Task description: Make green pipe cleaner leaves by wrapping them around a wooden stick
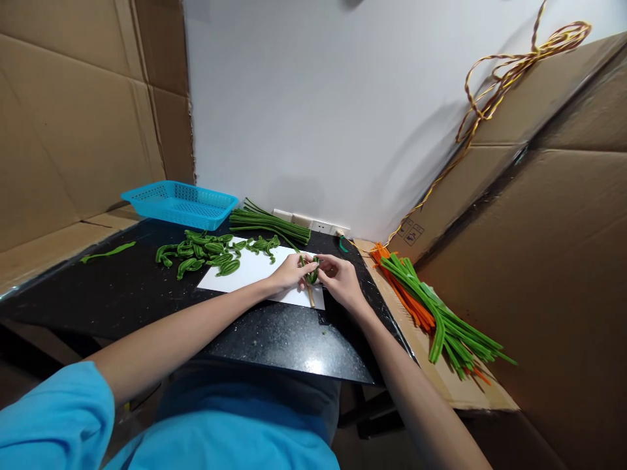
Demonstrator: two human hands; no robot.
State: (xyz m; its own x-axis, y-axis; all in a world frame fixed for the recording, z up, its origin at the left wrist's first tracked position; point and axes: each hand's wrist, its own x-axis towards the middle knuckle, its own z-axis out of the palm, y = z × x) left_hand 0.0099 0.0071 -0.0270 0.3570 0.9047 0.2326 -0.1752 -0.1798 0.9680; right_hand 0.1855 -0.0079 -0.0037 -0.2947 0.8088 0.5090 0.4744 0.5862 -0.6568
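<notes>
Blue shirt nearest. Left hand, right hand pinch green loop over white sheet, near right edge of table; keep pressure light.

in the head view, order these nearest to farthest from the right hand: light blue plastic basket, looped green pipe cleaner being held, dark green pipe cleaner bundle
From the right hand:
1. Looped green pipe cleaner: held, just to its left.
2. Dark green pipe cleaner bundle: farther back, to the left.
3. Light blue plastic basket: back left, beyond the bundle.
</notes>
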